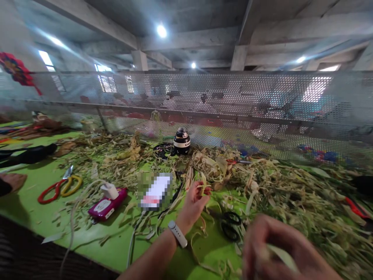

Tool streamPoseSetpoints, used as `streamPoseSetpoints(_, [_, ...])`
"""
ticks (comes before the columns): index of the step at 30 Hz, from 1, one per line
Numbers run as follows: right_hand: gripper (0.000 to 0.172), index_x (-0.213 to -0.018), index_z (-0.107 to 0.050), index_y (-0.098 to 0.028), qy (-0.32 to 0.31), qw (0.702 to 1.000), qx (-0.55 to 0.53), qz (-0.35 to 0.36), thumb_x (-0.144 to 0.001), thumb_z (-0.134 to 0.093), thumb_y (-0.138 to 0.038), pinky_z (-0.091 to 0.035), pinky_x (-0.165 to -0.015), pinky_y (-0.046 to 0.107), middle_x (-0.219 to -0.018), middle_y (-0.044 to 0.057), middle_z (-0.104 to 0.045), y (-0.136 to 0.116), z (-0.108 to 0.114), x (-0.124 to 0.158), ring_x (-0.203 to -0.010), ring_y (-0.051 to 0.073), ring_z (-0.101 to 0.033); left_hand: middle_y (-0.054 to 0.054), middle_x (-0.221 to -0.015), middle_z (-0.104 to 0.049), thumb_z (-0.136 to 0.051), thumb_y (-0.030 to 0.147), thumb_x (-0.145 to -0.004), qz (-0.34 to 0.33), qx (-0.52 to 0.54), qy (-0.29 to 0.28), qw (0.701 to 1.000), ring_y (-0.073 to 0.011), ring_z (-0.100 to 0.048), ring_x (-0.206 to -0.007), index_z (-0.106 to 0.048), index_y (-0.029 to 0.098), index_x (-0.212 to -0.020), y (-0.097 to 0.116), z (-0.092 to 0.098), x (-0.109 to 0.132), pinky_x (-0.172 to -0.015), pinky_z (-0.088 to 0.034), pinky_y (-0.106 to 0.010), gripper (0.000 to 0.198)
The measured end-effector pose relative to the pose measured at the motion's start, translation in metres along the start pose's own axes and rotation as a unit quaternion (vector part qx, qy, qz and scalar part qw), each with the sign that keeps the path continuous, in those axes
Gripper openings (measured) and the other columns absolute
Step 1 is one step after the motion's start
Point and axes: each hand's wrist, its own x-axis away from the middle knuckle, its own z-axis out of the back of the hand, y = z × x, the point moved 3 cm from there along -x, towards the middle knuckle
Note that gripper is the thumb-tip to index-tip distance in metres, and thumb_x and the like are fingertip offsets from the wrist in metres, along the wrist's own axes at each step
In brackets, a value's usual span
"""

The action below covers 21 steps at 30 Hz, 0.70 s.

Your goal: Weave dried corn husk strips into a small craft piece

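My left hand (192, 200), with a pale watch on its wrist, reaches over the middle of the green table. Its fingers are curled round a thin yellowish strip of dried husk (203, 180). At the lower right, close to the camera, my right hand (279, 247) is smeared by motion. Its fingers are closed on a pale green husk strip (282, 256). Between the two hands lie black-handled scissors (230, 225), their blades not visible. Dry husk pieces (210, 163) are heaped just beyond my left hand.
A lit phone (156, 190) with a cable lies left of my hand, beside a magenta power strip (107, 204) with a white plug. Red-and-yellow scissors (62, 186) and another person's hand (14, 181) are farther left. A black jar (181, 140) stands before a perforated metal screen (204, 93).
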Motion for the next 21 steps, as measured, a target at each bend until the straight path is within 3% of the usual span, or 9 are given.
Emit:
streamPoseSetpoints(1, [0.023,-0.073,-0.054,-0.022,0.038,0.998,-0.042,-0.024,-0.070,-0.070,-0.039,-0.042,-0.056,0.026,-0.066,0.001,-0.059,0.001,-0.003,-0.018,-0.060,0.014,-0.055,-0.005,-0.093,-0.065,-0.064,0.024,-0.070,-0.005,0.009,0.004,1.000,-0.0157,-0.060,-0.088,-0.049,0.020,-0.102,0.003,-0.001,0.002,-0.079,-0.044,-0.027,0.035])
streamPoseSetpoints(3, [0.027,-0.074,-0.054,-0.019,0.051,0.988,-0.130,-0.071,-0.064,-0.075,-0.033,-0.042,-0.056,0.024,-0.065,-0.002,-0.058,0.014,-0.009,-0.048,-0.056,0.011,-0.053,-0.004,-0.090,-0.066,-0.065,0.028,-0.070,-0.009,0.023,0.023,0.999,-0.0167,-0.060,-0.089,-0.050,0.020,-0.099,0.009,-0.001,0.006,-0.082,-0.044,-0.028,0.034])
streamPoseSetpoints(6, [0.031,-0.076,-0.055,-0.017,0.101,0.971,-0.194,-0.095,-0.058,-0.077,-0.031,-0.040,-0.051,0.020,-0.063,-0.004,-0.055,0.042,-0.005,-0.075,-0.052,0.008,-0.049,-0.001,-0.079,-0.065,-0.066,0.033,-0.069,0.001,0.021,0.040,0.999,-0.0168,-0.061,-0.079,-0.052,0.020,-0.096,0.015,-0.002,0.010,-0.075,-0.045,-0.028,0.032])
streamPoseSetpoints(9, [0.032,-0.075,-0.056,-0.017,0.120,0.968,-0.200,-0.096,-0.057,-0.077,-0.033,-0.039,-0.049,0.019,-0.063,-0.005,-0.055,0.061,0.003,-0.081,-0.051,0.008,-0.048,-0.001,-0.078,-0.063,-0.069,0.034,-0.067,0.015,0.023,-0.006,1.000,-0.0152,-0.059,-0.076,-0.052,0.019,-0.096,0.013,-0.005,0.011,-0.070,-0.045,-0.026,0.037])
streamPoseSetpoints(12, [0.034,-0.077,-0.057,-0.016,0.119,0.974,-0.172,-0.084,-0.058,-0.078,-0.035,-0.038,-0.051,0.019,-0.064,-0.004,-0.057,0.066,0.008,-0.082,-0.054,0.008,-0.049,-0.001,-0.086,-0.061,-0.078,0.030,-0.057,0.014,0.007,-0.069,0.997,-0.0135,-0.057,-0.074,-0.048,0.020,-0.102,0.005,-0.010,0.012,-0.064,-0.044,-0.024,0.055])
streamPoseSetpoints(13, [0.035,-0.077,-0.058,-0.015,0.120,0.977,-0.158,-0.084,-0.057,-0.079,-0.035,-0.038,-0.051,0.018,-0.064,-0.004,-0.057,0.066,0.009,-0.083,-0.055,0.008,-0.049,0.000,-0.083,-0.061,-0.077,0.031,-0.058,-0.001,-0.002,-0.069,0.998,-0.0126,-0.056,-0.071,-0.049,0.020,-0.101,0.003,-0.011,0.011,-0.063,-0.044,-0.023,0.052])
streamPoseSetpoints(16, [0.038,-0.073,-0.057,-0.014,0.108,0.983,-0.111,-0.101,-0.055,-0.080,-0.039,-0.035,-0.049,0.018,-0.061,-0.004,-0.055,0.069,0.009,-0.085,-0.051,0.006,-0.046,0.002,-0.071,-0.058,-0.072,0.032,-0.065,-0.021,-0.030,-0.026,0.999,-0.0107,-0.053,-0.065,-0.052,0.018,-0.094,0.002,-0.010,0.009,-0.061,-0.041,-0.022,0.038])
streamPoseSetpoints(21, [0.037,-0.067,-0.060,-0.013,0.051,0.991,-0.053,-0.110,-0.062,-0.075,-0.047,-0.033,-0.047,0.019,-0.058,-0.004,-0.055,0.072,0.013,-0.085,-0.048,0.006,-0.046,0.003,-0.070,-0.058,-0.075,0.032,-0.061,-0.011,0.043,0.048,0.998,-0.0105,-0.054,-0.064,-0.054,0.018,-0.086,0.009,-0.002,0.000,-0.060,-0.041,-0.022,0.036])
